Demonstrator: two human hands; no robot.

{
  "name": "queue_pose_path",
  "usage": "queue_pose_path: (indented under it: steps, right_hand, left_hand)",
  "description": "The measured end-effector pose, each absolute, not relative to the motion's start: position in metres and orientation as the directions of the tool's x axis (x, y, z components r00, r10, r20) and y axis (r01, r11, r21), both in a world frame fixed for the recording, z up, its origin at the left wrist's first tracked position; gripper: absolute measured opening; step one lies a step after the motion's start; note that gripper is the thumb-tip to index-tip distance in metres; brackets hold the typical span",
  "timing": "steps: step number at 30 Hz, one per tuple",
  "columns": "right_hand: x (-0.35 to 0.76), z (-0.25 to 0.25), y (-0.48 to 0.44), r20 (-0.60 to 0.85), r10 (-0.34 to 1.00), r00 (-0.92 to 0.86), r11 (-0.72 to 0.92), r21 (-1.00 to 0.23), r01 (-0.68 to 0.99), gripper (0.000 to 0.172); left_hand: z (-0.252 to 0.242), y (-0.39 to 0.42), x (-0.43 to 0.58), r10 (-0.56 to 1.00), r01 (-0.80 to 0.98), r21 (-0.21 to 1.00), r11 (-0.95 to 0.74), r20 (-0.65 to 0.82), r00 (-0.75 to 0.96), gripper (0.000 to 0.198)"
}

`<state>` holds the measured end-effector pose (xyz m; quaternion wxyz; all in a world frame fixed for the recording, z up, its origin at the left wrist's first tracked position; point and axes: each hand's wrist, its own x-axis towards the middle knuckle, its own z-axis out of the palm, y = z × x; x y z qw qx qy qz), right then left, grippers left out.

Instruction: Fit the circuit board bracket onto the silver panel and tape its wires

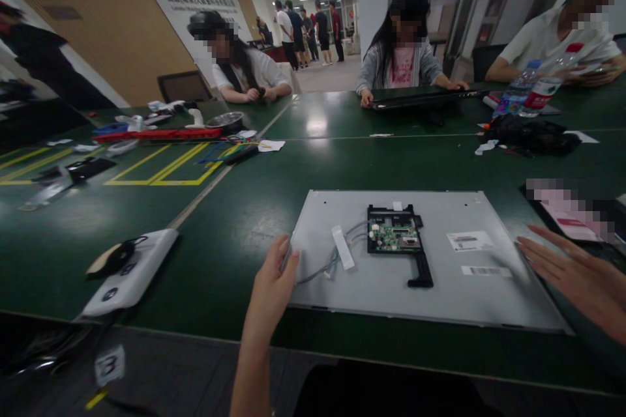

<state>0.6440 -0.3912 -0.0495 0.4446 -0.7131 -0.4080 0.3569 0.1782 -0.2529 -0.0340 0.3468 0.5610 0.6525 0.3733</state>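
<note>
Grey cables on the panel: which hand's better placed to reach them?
Left, likely: the left hand is near the cables, at one edge of the panel; right hand is by the opposite edge.

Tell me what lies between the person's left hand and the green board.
In the head view, a grey cable and a white strip lie on the panel, between the left hand and the green board.

Panel point(372, 290) between left hand point(274, 273) and right hand point(577, 273): smooth sheet metal, dull satin look. Frame point(423, 270) on it: matt plastic. Label point(469, 241) nearer right hand: paper-like, flat. Bench point(229, 228) beneath: smooth, glossy, glare beyond the hands. Case point(147, 267) out left of left hand: hard plastic, smooth, soft shine. Bottles point(538, 96) beyond right hand: clear, shiny plastic.
</note>
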Motion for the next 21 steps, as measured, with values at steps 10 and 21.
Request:
queue_pose_path:
  steps: [10, 21]
  right_hand:
    - [0.625, -0.040, -0.381, -0.348, 0.848, 0.400, -0.300, -0.937, -0.179, 0.077]
    - [0.611, -0.051, -0.375, -0.275, 0.914, 0.298, -0.253, -0.961, -0.111, 0.068]
  left_hand:
    - [-0.034, -0.244, 0.169, 0.988, 0.693, 0.719, 0.048, 0.070, -0.141, 0.061]
    - [-0.034, -0.234, 0.159, 0.967, 0.832, 0.554, -0.033, 0.227, -0.113, 0.052]
